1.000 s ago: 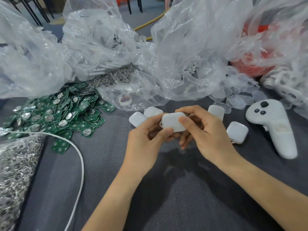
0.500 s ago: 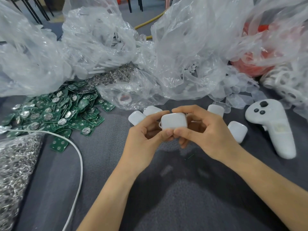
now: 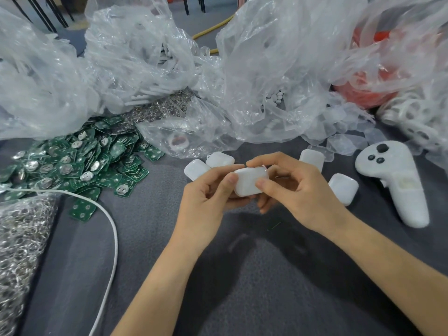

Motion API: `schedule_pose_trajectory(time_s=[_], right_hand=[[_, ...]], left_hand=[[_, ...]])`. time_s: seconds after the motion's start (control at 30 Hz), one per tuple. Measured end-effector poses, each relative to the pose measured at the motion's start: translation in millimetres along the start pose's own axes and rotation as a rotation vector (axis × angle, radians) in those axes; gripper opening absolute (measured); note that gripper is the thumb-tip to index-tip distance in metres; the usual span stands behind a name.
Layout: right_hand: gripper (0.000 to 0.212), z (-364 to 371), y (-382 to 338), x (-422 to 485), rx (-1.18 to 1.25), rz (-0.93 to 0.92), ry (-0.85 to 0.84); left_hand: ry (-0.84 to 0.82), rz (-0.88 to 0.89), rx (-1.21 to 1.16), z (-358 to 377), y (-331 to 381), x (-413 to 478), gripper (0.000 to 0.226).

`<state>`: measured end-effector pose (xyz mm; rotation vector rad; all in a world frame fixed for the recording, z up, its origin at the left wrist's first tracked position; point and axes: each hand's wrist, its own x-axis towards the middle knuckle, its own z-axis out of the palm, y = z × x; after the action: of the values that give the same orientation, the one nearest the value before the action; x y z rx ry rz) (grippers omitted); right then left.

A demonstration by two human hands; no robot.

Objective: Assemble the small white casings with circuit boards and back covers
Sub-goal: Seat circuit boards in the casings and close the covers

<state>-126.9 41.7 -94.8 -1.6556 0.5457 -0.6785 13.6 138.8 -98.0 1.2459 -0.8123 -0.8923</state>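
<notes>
A small white casing (image 3: 249, 181) is held above the grey cloth at the centre. My left hand (image 3: 206, 197) grips its left side with thumb and fingers. My right hand (image 3: 295, 190) pinches its right side, thumb on the near edge and index finger along the top. Several more white casings lie behind the hands, among them one (image 3: 196, 169) at the left and one (image 3: 343, 189) at the right. A heap of green circuit boards (image 3: 80, 161) lies at the left.
Crumpled clear plastic bags (image 3: 266, 76) with white parts fill the back. A white controller (image 3: 397, 183) lies at the right. A bag of small metal rings (image 3: 21, 246) sits at the near left, with a white cable (image 3: 114, 241) curving beside it.
The casing has turned a little in my fingers, its right end now higher. My right thumb has shifted along the near edge. Both hands stay in the same spot.
</notes>
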Motion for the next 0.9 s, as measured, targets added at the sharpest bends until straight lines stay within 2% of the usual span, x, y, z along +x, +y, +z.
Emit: schedule_pose_trajectory(time_s=[0.1, 0.33, 0.43, 0.5, 0.73, 0.9], right_hand=[[0.028, 0.6, 1.0, -0.9, -0.028, -0.001, -0.006], [0.027, 1.9, 2.6, -1.1, -0.076, 0.032, 0.01], [0.023, 3.0, 1.2, -1.1, -0.025, 0.053, 0.028], [0.029, 3.3, 0.5, -0.9, 0.033, 0.07, 0.049], [0.022, 2.7, 2.6, -1.4, 0.003, 0.044, 0.064], [0.021, 2.8, 2.5, -3.0, -0.064, 0.025, 0.083]], left_hand=[[0.045, -0.012, 0.036, 2.0, -0.8, 0.7, 0.019], [0.07, -0.009, 0.042, 1.8, -1.4, 0.9, 0.034], [0.055, -0.008, 0.04, 1.1, -1.0, 0.9, 0.036], [0.042, -0.01, 0.042, 1.5, -0.9, 0.6, 0.037], [0.042, -0.002, 0.014, 2.6, -2.0, -0.8, 0.025], [0.051, 0.017, 0.024, 3.9, -3.4, -1.3, 0.024]])
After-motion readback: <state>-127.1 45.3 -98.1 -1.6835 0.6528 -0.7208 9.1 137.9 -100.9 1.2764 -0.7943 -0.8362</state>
